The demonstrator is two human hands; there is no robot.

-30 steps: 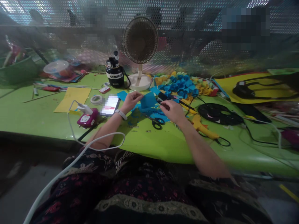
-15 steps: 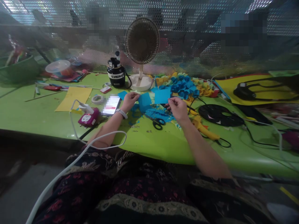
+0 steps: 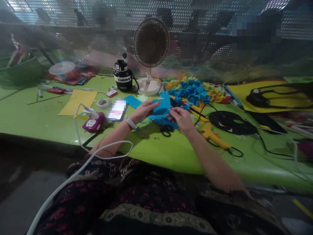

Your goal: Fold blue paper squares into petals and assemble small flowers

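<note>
Blue paper is held up between my two hands over the green table. My left hand grips its left side, thumb lying on top. At the lower right edge, the fingertips of my right hand pinch the paper. Below it lie blue paper scraps and black-handled scissors, whose blades are hidden. Another blue paper piece rests on the table beyond my left hand. Behind the hands is a heap of folded blue paper pieces.
A phone, tape roll and purple power socket with a white cable stand left. A fan and black bottle are at the back. On the right lie a yellow glue gun and black reel.
Two blue sheets held apart, one in each hand, are now brought together. My left hand has moved right; my right hand has shifted slightly down and left.
</note>
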